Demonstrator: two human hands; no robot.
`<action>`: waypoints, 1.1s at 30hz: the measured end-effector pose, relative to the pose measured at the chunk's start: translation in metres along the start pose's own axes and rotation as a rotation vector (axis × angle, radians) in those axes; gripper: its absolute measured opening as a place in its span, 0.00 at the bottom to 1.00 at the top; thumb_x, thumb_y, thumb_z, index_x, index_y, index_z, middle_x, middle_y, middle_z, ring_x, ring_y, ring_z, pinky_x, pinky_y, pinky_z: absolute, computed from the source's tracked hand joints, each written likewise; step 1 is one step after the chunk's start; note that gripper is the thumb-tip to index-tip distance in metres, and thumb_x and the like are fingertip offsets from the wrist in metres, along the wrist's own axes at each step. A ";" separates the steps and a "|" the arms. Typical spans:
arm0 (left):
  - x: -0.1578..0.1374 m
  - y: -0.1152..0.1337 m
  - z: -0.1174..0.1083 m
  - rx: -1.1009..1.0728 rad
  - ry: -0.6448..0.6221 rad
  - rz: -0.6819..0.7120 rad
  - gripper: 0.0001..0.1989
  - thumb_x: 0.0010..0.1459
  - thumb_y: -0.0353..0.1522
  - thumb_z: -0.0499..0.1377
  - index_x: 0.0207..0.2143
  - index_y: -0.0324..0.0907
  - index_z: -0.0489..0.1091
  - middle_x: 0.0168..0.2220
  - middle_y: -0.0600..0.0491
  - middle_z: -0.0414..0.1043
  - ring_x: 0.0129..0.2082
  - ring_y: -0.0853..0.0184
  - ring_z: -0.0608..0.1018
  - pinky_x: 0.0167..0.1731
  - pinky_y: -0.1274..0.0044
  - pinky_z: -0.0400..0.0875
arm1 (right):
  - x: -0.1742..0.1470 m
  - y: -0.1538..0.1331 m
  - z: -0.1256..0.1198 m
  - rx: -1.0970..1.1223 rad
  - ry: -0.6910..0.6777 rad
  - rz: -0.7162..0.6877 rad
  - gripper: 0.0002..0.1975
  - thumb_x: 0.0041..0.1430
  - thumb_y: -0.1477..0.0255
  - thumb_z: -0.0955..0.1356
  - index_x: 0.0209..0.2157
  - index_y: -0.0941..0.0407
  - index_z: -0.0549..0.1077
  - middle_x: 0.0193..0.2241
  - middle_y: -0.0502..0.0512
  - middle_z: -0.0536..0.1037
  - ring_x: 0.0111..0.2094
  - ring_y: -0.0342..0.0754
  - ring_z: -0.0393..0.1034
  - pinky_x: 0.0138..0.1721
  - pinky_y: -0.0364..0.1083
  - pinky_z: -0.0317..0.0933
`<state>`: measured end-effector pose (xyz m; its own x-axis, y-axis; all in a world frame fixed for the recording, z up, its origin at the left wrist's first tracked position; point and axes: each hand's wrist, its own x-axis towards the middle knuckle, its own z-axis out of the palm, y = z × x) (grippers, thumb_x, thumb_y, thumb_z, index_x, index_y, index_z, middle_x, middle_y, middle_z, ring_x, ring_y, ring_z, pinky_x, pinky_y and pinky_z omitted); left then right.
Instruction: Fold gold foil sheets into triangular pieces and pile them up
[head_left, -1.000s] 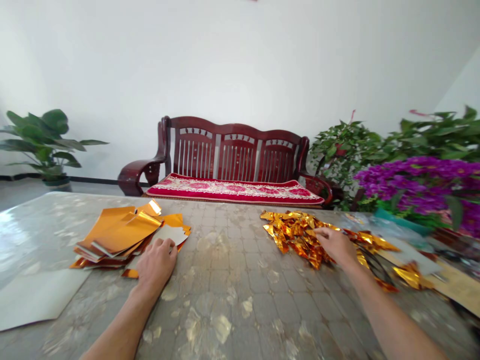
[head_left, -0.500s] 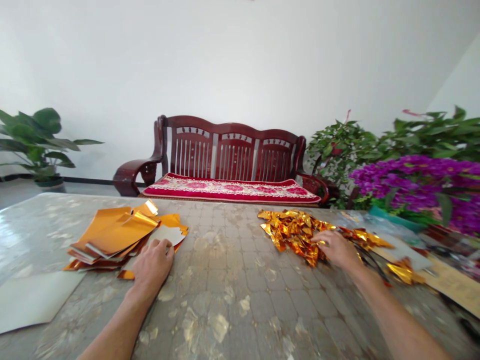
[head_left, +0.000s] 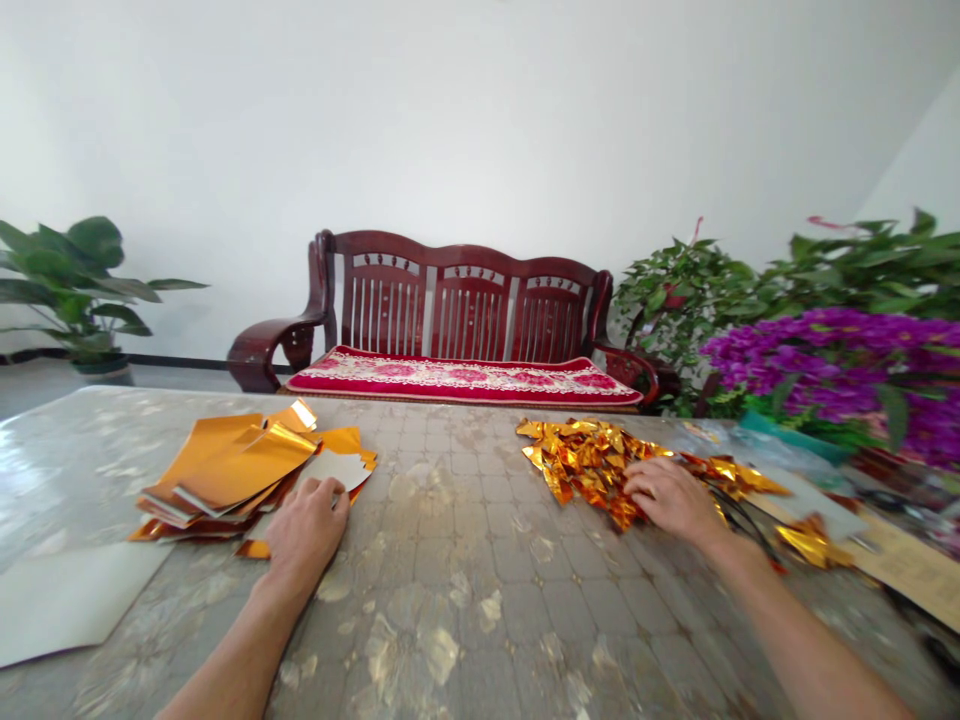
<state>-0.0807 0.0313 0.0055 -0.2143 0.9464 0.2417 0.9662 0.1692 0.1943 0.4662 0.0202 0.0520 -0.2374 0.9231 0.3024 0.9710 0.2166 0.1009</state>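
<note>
Our floral tabletop faces a sofa; left hand curls at cards, right hand at foil; whether the fingers grip, we cannot tell.

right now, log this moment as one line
left hand: at orange sheets | right hand: at gold foil pile | wooden bench: beyond table

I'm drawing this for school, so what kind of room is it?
Probably a living room: there's a wooden bench with a red patterned seat cover, a leafy potted plant and bright purple flowers.
</note>
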 end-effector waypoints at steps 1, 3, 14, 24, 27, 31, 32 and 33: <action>0.000 0.000 0.000 0.003 0.000 -0.002 0.18 0.65 0.40 0.46 0.41 0.46 0.74 0.44 0.48 0.73 0.44 0.58 0.75 0.33 0.74 0.62 | 0.001 0.001 -0.001 0.009 0.008 0.006 0.11 0.55 0.73 0.65 0.29 0.48 0.80 0.43 0.49 0.80 0.48 0.52 0.68 0.54 0.51 0.59; 0.000 0.000 0.000 0.005 -0.003 -0.005 0.17 0.65 0.40 0.47 0.41 0.46 0.74 0.44 0.48 0.73 0.44 0.58 0.75 0.33 0.75 0.63 | 0.003 0.004 -0.002 0.019 0.026 0.025 0.11 0.54 0.73 0.65 0.30 0.48 0.80 0.41 0.49 0.80 0.47 0.52 0.69 0.54 0.50 0.59; 0.000 0.001 -0.001 -0.017 -0.007 -0.007 0.17 0.64 0.40 0.47 0.40 0.47 0.74 0.45 0.48 0.73 0.44 0.58 0.75 0.33 0.74 0.62 | 0.034 -0.010 -0.011 0.170 -0.095 0.561 0.13 0.53 0.66 0.67 0.38 0.49 0.80 0.35 0.50 0.82 0.36 0.51 0.76 0.35 0.44 0.63; 0.000 -0.001 0.001 -0.013 0.000 0.002 0.17 0.64 0.40 0.47 0.40 0.47 0.74 0.44 0.49 0.73 0.43 0.58 0.75 0.33 0.74 0.62 | 0.072 -0.048 -0.012 0.112 -0.217 0.726 0.15 0.48 0.70 0.66 0.38 0.46 0.81 0.38 0.52 0.82 0.40 0.53 0.76 0.33 0.44 0.63; 0.001 -0.001 0.003 -0.010 0.003 0.002 0.16 0.64 0.40 0.47 0.40 0.47 0.74 0.43 0.49 0.73 0.43 0.58 0.75 0.33 0.74 0.62 | 0.078 -0.055 -0.011 0.109 -0.252 0.723 0.14 0.48 0.71 0.66 0.36 0.46 0.80 0.37 0.50 0.82 0.40 0.52 0.76 0.35 0.44 0.64; 0.002 -0.001 0.003 -0.019 -0.002 -0.003 0.16 0.64 0.40 0.47 0.40 0.48 0.74 0.44 0.49 0.73 0.44 0.57 0.75 0.33 0.73 0.62 | 0.083 -0.057 -0.009 0.071 -0.285 0.762 0.13 0.47 0.72 0.66 0.34 0.47 0.80 0.38 0.52 0.81 0.42 0.56 0.75 0.38 0.49 0.65; 0.002 -0.001 0.003 -0.023 -0.006 -0.005 0.16 0.64 0.40 0.47 0.40 0.48 0.74 0.44 0.49 0.72 0.44 0.57 0.75 0.32 0.73 0.62 | 0.085 -0.057 -0.008 0.061 -0.289 0.771 0.13 0.48 0.72 0.66 0.34 0.48 0.80 0.39 0.53 0.81 0.43 0.58 0.75 0.39 0.50 0.65; 0.001 -0.001 0.003 -0.026 -0.009 -0.007 0.16 0.64 0.40 0.47 0.40 0.48 0.73 0.44 0.49 0.72 0.44 0.57 0.75 0.32 0.73 0.61 | 0.086 -0.057 -0.007 0.053 -0.293 0.776 0.13 0.48 0.71 0.66 0.34 0.48 0.80 0.40 0.54 0.81 0.44 0.58 0.75 0.39 0.51 0.66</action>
<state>-0.0819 0.0334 0.0028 -0.2199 0.9475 0.2321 0.9606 0.1689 0.2206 0.3906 0.0850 0.0786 0.5103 0.8599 0.0079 0.8574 -0.5081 -0.0821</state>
